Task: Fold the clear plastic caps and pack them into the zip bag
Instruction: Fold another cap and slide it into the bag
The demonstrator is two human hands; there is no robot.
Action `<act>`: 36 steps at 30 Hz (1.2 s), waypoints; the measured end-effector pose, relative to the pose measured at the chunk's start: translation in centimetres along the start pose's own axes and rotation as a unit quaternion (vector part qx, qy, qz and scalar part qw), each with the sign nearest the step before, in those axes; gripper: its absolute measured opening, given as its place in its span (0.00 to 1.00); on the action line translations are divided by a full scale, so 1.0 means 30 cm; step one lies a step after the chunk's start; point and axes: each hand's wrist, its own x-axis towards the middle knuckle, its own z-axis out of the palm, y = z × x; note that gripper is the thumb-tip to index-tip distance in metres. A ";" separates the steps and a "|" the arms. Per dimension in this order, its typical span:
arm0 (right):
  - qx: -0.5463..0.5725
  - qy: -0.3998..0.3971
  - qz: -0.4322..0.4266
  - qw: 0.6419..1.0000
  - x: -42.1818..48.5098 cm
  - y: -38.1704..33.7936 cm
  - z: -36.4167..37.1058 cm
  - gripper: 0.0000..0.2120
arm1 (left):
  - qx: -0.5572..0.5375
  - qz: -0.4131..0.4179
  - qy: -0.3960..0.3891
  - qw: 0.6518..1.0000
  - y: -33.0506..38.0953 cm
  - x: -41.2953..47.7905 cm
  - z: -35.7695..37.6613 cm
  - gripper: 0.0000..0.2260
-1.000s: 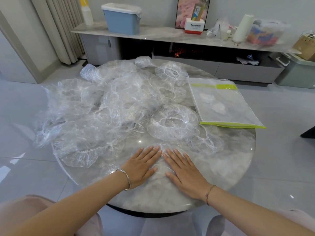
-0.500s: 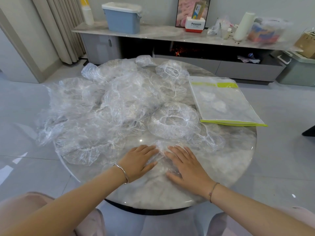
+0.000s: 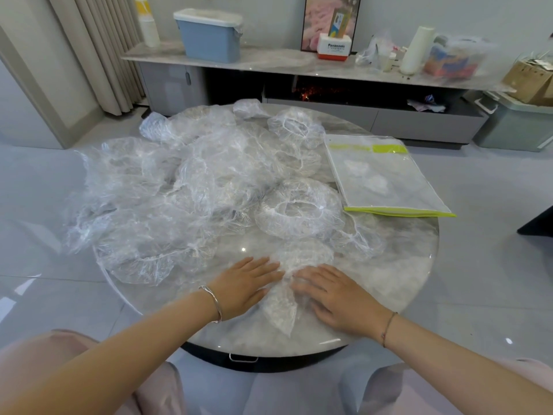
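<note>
Left hand: flat and palm down on the table, fingers spread slightly, gripping nothing; its fingertips press the left edge of the cap.
Right hand: also flat and open, palm down, fingers resting on the right edge of the same cap.
Cap: squeezed between the two hands into a narrow strip; its long axis runs away from the person, from a pointed end near the wrists to a wider end past the fingertips.
Which hand is nearer: both touch it, one per side; neither is favoured.
Step, as I judge it: flattening and narrowing one cap; the next fold probably goes along that long axis, near end brought up to far end.
Pile: loose unfolded caps, ahead and left of the left hand, some overhanging the table edge.
Ring cap: lies open just ahead of both hands' fingertips.
Bag: ahead and right of the right hand, well apart, lying flat; the right hand is nearer to it.
Progress: early, most caps are unfolded.
</note>
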 end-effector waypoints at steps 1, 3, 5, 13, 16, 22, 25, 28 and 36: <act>-0.020 0.002 -0.036 0.999 0.004 -0.001 0.005 0.19 | 0.006 -0.009 -0.016 1.000 0.000 -0.002 0.006 0.33; -0.062 0.015 -0.095 0.993 0.014 0.004 0.010 0.17 | 0.004 -0.022 -0.028 0.999 0.001 -0.005 0.006 0.35; -0.087 0.029 -0.133 0.987 0.025 0.009 0.007 0.15 | 0.000 -0.027 -0.026 0.999 0.010 -0.006 -0.001 0.36; 0.215 0.053 0.134 0.966 0.058 -0.057 -0.029 0.06 | -0.117 -0.050 0.008 0.992 0.022 -0.004 -0.052 0.33; 0.470 0.100 0.332 0.812 0.069 -0.062 -0.067 0.06 | -0.253 -0.069 0.058 0.963 0.029 0.000 -0.077 0.34; 0.585 0.122 0.497 0.629 0.086 -0.030 -0.062 0.05 | -0.264 -0.149 0.110 0.947 0.046 0.031 -0.052 0.08; 0.576 0.111 0.517 0.624 0.081 -0.032 -0.048 0.03 | -0.326 -0.196 0.123 0.917 0.054 0.046 -0.036 0.10; 0.497 0.128 0.511 0.689 0.076 -0.035 -0.041 0.10 | -0.366 -0.243 0.117 0.891 0.048 0.057 -0.032 0.10; 0.131 0.078 0.235 0.960 0.075 -0.046 -0.053 0.24 | -0.121 -0.124 0.227 0.958 0.110 0.072 -0.047 0.21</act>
